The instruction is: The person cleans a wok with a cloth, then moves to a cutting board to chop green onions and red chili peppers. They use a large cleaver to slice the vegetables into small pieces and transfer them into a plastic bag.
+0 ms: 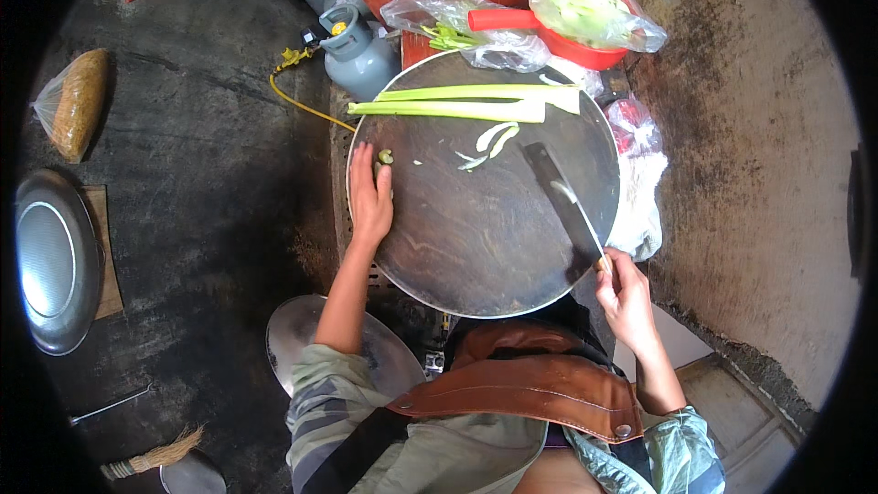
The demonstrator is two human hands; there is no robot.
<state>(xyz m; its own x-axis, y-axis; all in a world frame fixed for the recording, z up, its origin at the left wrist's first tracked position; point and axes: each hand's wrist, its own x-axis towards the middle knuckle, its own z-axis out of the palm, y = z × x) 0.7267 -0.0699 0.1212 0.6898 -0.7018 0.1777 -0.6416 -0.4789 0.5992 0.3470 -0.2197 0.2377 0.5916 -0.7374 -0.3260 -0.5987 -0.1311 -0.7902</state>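
A round dark cutting board (pixel 473 233) with a pale rim lies before me. At its left edge rests my left hand (pixel 372 195), fingers extended, beside small green vegetable scraps (pixel 385 156); whether it grips anything is hidden. My right hand (pixel 623 288) is closed around the handle of a large knife (pixel 569 202) at the board's lower right, the blade slanting up and left over the wood with a pale sliver on it. Two long pale-green celery stalks (pixel 453 110) lie across the board's far part. Thin peeled strips (pixel 504 138) are just below them.
Beyond the board are a plastic bag of greens (pixel 504 51) and a red plastic strainer or pan (pixel 586 55) with sliced vegetables in a bag. Grey gas cylinders (pixel 360 58) stand at the back left. Bagged items (pixel 634 127) sit between board and wall at right.
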